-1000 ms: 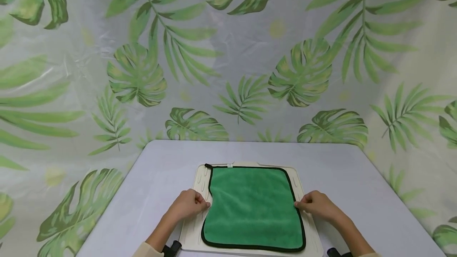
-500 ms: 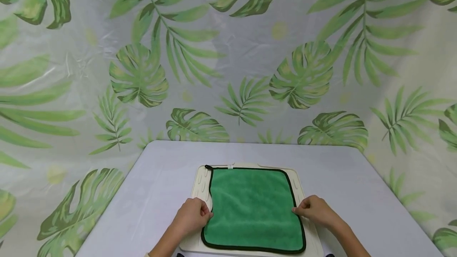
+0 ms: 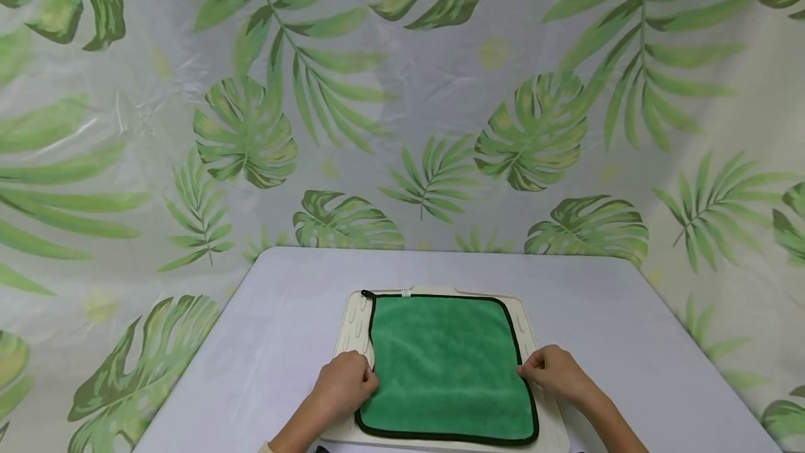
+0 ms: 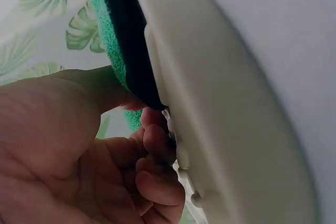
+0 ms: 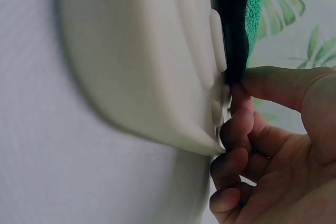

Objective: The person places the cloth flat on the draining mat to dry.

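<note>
A green towel [image 3: 449, 369] with a dark border lies spread flat over an off-white ribbed board [image 3: 356, 324]. Its left edge curves inward. My left hand [image 3: 344, 382] pinches that edge below the middle; in the left wrist view the thumb lies on the towel's dark border [image 4: 128, 40] and the curled fingers tuck under it. On the opposite side my right hand [image 3: 556, 372] pinches the right edge between thumb and forefinger. The right wrist view shows that dark border [image 5: 234, 30] between them, the other fingers curled against the board [image 5: 157, 51].
The board rests on a white-covered table [image 3: 302, 292], near its front. Behind the table hangs a leaf-patterned curtain [image 3: 434, 110]. A small loop [image 3: 367, 293] sticks out at the towel's far left corner, with a white tag [image 3: 405, 293] beside it.
Both hands have slid a little toward the front along the towel's side edges. My left hand has also come slightly right, over the edge. The towel stays spread in place.
</note>
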`<state>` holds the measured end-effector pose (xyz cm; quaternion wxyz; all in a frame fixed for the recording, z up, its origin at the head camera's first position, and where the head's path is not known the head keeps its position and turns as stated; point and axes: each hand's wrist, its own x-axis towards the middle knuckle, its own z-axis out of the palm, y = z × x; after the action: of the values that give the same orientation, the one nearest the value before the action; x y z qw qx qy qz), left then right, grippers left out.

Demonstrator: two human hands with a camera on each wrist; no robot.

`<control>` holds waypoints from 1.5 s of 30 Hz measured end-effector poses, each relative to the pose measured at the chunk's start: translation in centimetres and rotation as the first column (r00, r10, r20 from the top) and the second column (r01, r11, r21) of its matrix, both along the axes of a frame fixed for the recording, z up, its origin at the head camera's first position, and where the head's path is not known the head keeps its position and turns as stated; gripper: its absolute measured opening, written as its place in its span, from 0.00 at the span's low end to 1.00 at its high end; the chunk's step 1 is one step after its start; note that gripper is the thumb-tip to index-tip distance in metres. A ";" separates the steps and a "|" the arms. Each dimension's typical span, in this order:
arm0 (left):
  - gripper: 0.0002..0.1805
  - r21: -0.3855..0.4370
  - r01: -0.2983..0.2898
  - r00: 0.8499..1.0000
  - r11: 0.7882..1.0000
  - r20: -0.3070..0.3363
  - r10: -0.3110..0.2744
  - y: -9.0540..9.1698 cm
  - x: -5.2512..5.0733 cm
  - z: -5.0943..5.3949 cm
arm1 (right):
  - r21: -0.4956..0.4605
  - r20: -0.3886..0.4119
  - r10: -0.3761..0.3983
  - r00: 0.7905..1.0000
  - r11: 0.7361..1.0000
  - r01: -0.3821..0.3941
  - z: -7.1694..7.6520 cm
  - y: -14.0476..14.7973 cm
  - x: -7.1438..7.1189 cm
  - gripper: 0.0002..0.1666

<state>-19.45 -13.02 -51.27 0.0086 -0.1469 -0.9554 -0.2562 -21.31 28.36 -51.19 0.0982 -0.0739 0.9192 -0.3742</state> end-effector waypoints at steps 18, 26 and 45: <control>0.19 0.056 -0.157 0.988 0.986 0.007 0.157 -2.1 2.6 0.0 | 0.011 0.020 -0.025 1.000 1.000 0.024 0.5 0.8 1.5 0.20; 0.22 0.103 -0.099 0.989 0.990 0.123 0.086 -3.3 4.6 0.0 | -0.023 0.123 0.088 0.988 0.996 -0.086 0.8 1.1 4.2 0.23; 0.20 0.152 -0.021 0.979 0.988 0.202 -0.010 -3.0 5.3 0.1 | -0.114 0.143 0.194 0.971 0.977 -0.178 0.6 0.9 5.8 0.24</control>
<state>-14.18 -16.02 -51.13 -0.0767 -0.1164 -0.9292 -0.3423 -15.54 29.29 -50.57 0.1994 -0.1356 0.8779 -0.4137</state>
